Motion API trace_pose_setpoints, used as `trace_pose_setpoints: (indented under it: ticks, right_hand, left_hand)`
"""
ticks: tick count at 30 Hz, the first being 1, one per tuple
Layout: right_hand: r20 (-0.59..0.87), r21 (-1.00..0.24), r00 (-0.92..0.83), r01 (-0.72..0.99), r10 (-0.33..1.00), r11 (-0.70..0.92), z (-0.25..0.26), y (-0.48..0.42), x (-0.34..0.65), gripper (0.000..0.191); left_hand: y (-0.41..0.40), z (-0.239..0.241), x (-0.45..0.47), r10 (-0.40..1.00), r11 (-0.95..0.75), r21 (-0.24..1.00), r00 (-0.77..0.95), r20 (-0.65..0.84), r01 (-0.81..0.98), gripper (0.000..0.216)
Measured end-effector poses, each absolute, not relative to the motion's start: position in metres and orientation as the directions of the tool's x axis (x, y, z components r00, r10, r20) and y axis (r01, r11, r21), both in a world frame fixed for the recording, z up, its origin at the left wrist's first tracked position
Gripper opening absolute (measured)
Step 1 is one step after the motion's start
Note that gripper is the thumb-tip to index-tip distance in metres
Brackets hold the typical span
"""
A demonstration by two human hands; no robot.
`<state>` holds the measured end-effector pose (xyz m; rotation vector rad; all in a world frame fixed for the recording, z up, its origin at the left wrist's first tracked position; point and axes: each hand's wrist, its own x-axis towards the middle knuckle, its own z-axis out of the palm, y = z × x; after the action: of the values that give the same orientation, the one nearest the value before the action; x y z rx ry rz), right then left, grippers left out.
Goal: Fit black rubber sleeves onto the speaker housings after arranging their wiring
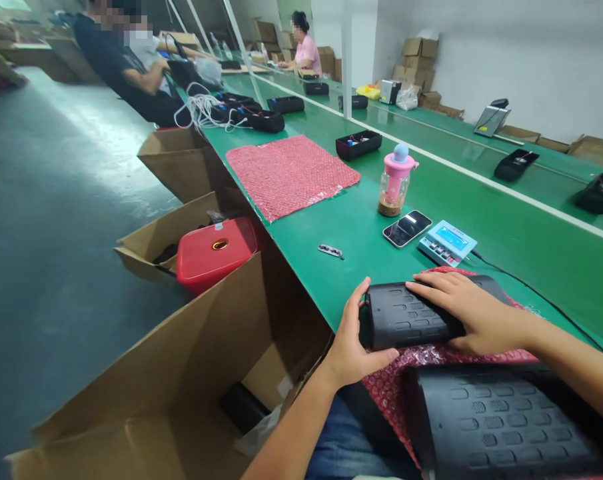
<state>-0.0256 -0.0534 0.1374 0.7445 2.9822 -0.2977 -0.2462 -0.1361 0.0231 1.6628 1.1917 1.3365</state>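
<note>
The phone lies left of the meter, behind the speaker.

Matte black casing, rows of rounded-oblong dimples, some filled with fine mesh. Same black, same dimple grid on nearer casing. Red bubble wrap beneath, dotted texture. Second bubble sheet pinkish red. Green table, white stripe along it. Bottle: pink cap, pale blue knob, clear body, brown at bottom. Meter light blue. Phone glossy black. Red box, plain brown carton. Blue jeans.
</note>
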Motion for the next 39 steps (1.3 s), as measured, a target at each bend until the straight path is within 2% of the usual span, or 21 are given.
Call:
trace_pose_setpoints:
  ticks: [4,6,7,8,10,12,13,15,18,19,21,24,28,35,37,39]
  right_hand:
    - [-0.062,-0.152,-0.879,0.477,0.473,0.866,0.135,-0.056,-0.027,0.094]
    - [0.007,-0.168,-0.879,0.469,0.477,0.867,0.130,-0.057,-0.027,0.093]
    - [0.048,-0.209,-0.880,0.454,0.473,0.866,0.127,-0.057,-0.026,0.091]
    - [0.089,-0.284,-0.876,0.434,0.474,0.855,0.125,-0.056,-0.025,0.086]
    - [0.149,-0.508,-0.839,0.390,0.524,0.768,0.126,-0.051,-0.022,0.071]
    - [0.144,-0.697,-0.772,0.366,0.620,0.617,0.134,-0.044,-0.018,0.054]
    - [0.141,-0.729,-0.737,0.375,0.661,0.573,0.140,-0.039,-0.016,0.047]
    - [0.210,-0.646,-0.708,0.418,0.675,0.639,0.153,-0.031,-0.012,0.040]
    - [0.345,-0.316,-0.718,0.517,0.604,0.795,0.161,-0.024,-0.009,0.036]
    - [0.341,-0.235,-0.714,0.565,0.611,0.791,0.159,-0.024,-0.008,0.035]
    - [0.285,-0.163,-0.693,0.646,0.662,0.746,0.148,-0.026,-0.008,0.034]
    - [0.221,-0.147,-0.694,0.671,0.686,0.727,0.130,-0.030,-0.009,0.033]
    - [0.248,-0.129,-0.660,0.703,0.709,0.699,0.125,-0.027,-0.008,0.032]
    - [0.235,-0.136,-0.733,0.626,0.639,0.768,0.163,-0.068,0.001,0.021]
    - [0.135,-0.193,-0.809,0.546,0.573,0.816,0.175,-0.100,0.009,0.018]
    - [-0.018,-0.223,-0.830,0.547,0.558,0.807,0.179,-0.133,0.019,0.014]
  left_hand:
    - [-0.138,0.032,-0.248,0.932,-0.360,0.875,0.080,0.354,0.323,0.094]
    - [-0.139,0.045,-0.246,0.903,-0.409,0.763,0.105,0.416,0.500,0.093]
    - [-0.139,0.054,-0.244,0.882,-0.434,0.663,0.138,0.451,0.610,0.090]
    - [-0.139,0.064,-0.240,0.860,-0.454,0.540,0.190,0.473,0.709,0.086]
    - [-0.138,0.082,-0.230,0.835,-0.471,0.294,0.312,0.454,0.832,0.073]
    - [-0.136,0.096,-0.219,0.831,-0.484,0.132,0.407,0.378,0.865,0.064]
    - [-0.134,0.100,-0.214,0.833,-0.489,0.088,0.435,0.342,0.868,0.062]
    - [-0.130,0.105,-0.208,0.838,-0.497,0.044,0.466,0.286,0.867,0.063]
    - [-0.120,0.108,-0.203,0.851,-0.488,0.038,0.465,0.243,0.872,0.068]
    - [-0.117,0.109,-0.202,0.859,-0.477,0.043,0.456,0.233,0.878,0.069]
    - [-0.113,0.111,-0.197,0.876,-0.453,0.053,0.434,0.212,0.890,0.068]
    - [-0.110,0.115,-0.188,0.890,-0.431,0.026,0.420,0.180,0.902,0.068]
    - [-0.110,0.117,-0.179,0.889,-0.431,-0.022,0.428,0.159,0.902,0.068]
    - [-0.104,0.126,-0.177,0.919,-0.392,0.002,0.392,0.037,0.920,0.079]
    - [-0.102,0.128,-0.178,0.920,-0.392,-0.009,0.392,0.027,0.920,0.080]
    - [-0.099,0.129,-0.179,0.919,-0.393,-0.023,0.393,0.013,0.919,0.082]
